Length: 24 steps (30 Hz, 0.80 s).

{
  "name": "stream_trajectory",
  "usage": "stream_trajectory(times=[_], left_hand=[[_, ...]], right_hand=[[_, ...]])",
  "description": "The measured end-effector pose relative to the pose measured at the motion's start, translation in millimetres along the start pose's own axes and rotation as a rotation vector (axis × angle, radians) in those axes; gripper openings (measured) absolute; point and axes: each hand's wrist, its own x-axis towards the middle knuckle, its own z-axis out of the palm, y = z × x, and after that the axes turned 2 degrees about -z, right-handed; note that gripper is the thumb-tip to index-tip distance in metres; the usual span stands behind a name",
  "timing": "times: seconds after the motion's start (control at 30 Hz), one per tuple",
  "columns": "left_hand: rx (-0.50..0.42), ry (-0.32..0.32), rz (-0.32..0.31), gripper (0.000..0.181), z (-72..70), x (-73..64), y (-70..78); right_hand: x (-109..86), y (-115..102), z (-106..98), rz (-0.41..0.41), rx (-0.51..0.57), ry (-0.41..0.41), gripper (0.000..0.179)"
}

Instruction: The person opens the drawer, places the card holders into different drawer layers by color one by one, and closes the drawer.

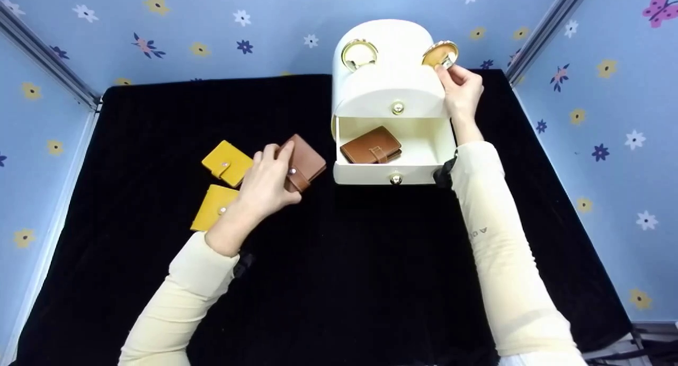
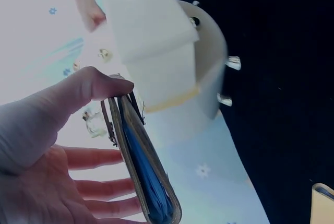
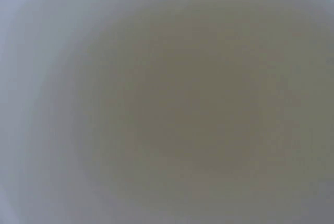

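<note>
Held wallet [image 1: 308, 157]: smooth, leather-like, soft sheen;
Yellow wallets [image 1: 220, 155]: leather-like; metal-looking snaps [image 1: 225, 164];
Box [image 1: 394, 53]: smooth, plastic-looking, glossy;
Disc [image 1: 438, 54]: shiny, metal-looking rim;
Knobs [image 1: 398, 108]: polished, metal-looking;
Cover [image 1: 344, 281]: matt cloth;
Sleeves [image 1: 500, 223]: matt, soft-looking cloth;
Walls [image 1: 185, 21]: smooth, printed

cream left sleeve [image 1: 180, 297] | cream right sleeve [image 1: 508, 260], small dark lettering [image 1: 478, 232] | black band [image 1: 445, 172] at right wrist

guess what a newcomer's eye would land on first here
Probably the white cabinet, bright against black cloth just right of centre, a brown wallet lying in its open lower drawer. To its left, the left grip holds a pinkish-brown wallet, beside two yellow wallets. The right grip pinches a gold-rimmed disc at the cabinet's top right.
</note>
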Motion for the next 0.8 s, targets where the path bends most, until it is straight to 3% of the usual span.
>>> stream_trajectory(times=[0.57, 0.8], left_hand=[[-0.021, -0.105, 0.058, 0.087, -0.5, 35.3, 44.5], [0.019, -0.157, 0.066, 0.088, 3.6, 50.6, 59.7]], right_hand=[[0.6, 1.7, -0.1, -0.003, -0.008, 0.004, 0.029], [1.6, 1.9, 0.2, 0.01, -0.037, 0.011, 0.029]])
